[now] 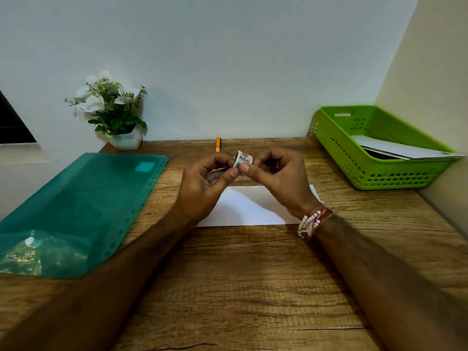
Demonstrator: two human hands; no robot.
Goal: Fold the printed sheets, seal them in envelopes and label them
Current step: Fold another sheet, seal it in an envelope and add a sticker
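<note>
A small roll of printed sticker tape [243, 159] is held up above the table between both hands. My left hand [202, 186] pinches its lower edge with thumb and fingers. My right hand [276, 178], with beaded bracelets at the wrist, pinches the roll from the right side. Below the hands a white envelope [253, 211] lies flat on the wooden table [240, 287], partly hidden by my wrists.
A teal punched plastic sleeve [83, 206] lies at the left. A green perforated basket [374, 145] with white envelopes inside stands at the right by the wall. An orange pen [218, 144] lies at the back, and a white pot of flowers [114, 110] at the back left.
</note>
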